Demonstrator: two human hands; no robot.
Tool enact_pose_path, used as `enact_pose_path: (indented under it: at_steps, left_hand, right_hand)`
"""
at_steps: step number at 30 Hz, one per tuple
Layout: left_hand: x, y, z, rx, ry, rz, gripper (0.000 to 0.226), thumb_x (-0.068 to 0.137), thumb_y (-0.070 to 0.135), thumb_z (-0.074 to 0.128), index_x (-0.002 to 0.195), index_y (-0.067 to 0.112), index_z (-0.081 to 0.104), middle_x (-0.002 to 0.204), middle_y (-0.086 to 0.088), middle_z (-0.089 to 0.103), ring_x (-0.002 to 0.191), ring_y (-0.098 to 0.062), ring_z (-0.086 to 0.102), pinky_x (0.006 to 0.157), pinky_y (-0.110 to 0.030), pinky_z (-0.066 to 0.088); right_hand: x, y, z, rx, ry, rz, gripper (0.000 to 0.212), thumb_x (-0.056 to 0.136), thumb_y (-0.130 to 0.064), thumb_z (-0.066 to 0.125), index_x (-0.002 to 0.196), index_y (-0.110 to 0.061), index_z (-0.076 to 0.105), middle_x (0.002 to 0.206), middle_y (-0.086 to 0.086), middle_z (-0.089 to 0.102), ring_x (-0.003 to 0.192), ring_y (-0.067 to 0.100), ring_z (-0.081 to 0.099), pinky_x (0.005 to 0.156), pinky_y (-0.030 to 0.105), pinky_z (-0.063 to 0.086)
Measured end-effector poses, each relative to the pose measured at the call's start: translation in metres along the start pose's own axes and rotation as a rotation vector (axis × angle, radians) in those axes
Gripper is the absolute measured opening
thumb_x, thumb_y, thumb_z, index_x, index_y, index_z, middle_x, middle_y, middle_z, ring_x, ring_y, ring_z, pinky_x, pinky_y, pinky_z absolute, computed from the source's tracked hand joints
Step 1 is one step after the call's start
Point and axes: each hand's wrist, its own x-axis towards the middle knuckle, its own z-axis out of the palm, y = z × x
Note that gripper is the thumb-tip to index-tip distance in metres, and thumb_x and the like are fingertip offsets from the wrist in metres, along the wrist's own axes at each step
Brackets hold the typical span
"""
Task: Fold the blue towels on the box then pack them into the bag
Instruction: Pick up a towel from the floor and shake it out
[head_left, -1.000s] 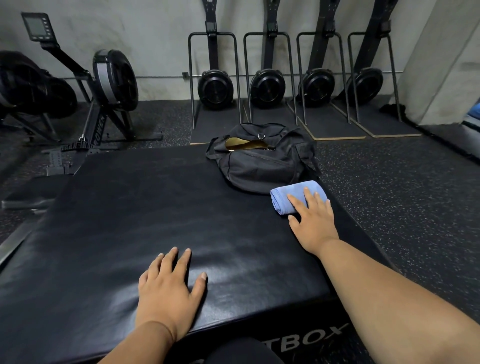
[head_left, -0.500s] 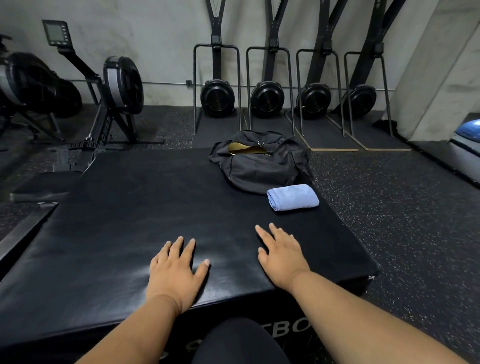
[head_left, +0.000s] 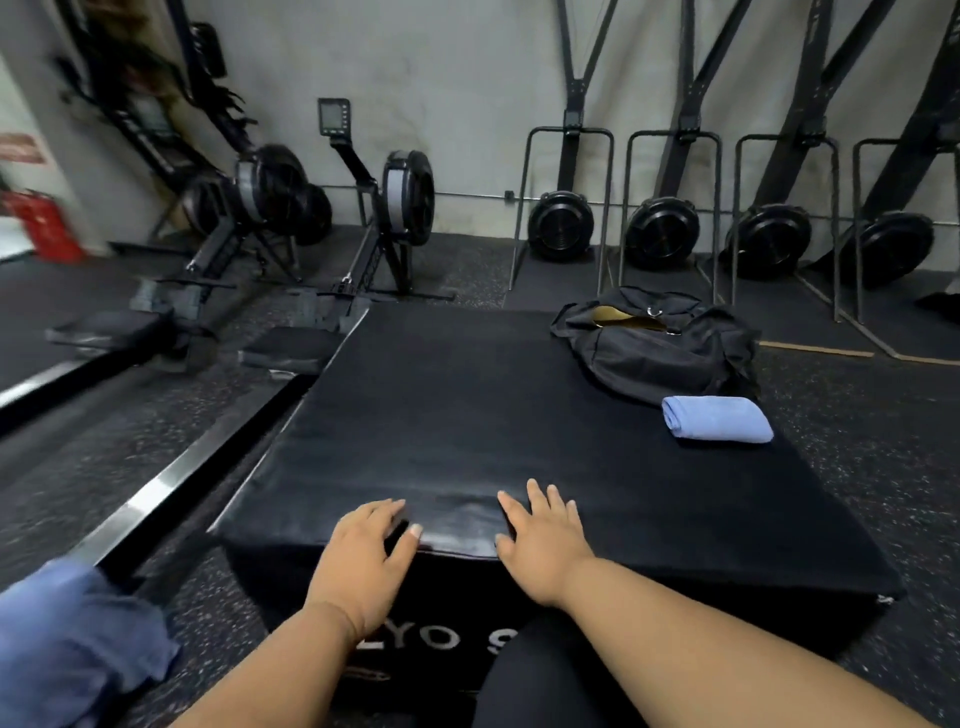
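One blue towel (head_left: 717, 420) lies folded on the box (head_left: 441, 415), far right, just beside the black bag (head_left: 660, 358), whose top gapes open; not packed yet, so pack step is left. A heap of blue cloth (head_left: 72, 644), prob. more towels, sits on the floor at lower left, blurred, unfolded afaict. Left hand (head_left: 363, 556) and right hand (head_left: 545, 540) rest flat at the box's near edge, fingers spread, holding nothing. Rowers (head_left: 395, 208) & ski machines (head_left: 561, 223) line the wall, well apart; nothing blocks towel-to-bag path.
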Motion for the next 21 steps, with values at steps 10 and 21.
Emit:
enact_pose_path:
  at_steps: [10,21]
  left_hand:
    - [-0.112,-0.194,-0.098,0.14,0.216,-0.512,0.064,0.101,0.058,0.051,0.15,0.017,0.054,0.156,-0.009,0.049,0.145,-0.03,0.042,0.122,-0.043,0.031]
    - [-0.183,-0.342,-0.135,0.172,-0.112,-0.884,0.084,0.091,0.077,0.023,0.162,0.032,0.032,0.171,-0.011,0.022,0.16,-0.033,0.01,0.125,-0.046,0.025]
  right_hand:
    - [0.013,-0.198,0.024,-0.085,-0.091,-0.47,0.071,0.106,-0.057,0.038,0.167,-0.035,0.008,0.175,0.008,0.006,0.161,0.033,0.006,0.129,0.052,0.007]
    - [0.06,-0.353,0.048,-0.284,-0.104,-0.707,0.073,0.104,-0.058,0.043,0.166,-0.035,0.014,0.174,0.01,0.008,0.16,0.033,0.008,0.129,0.05,0.006]
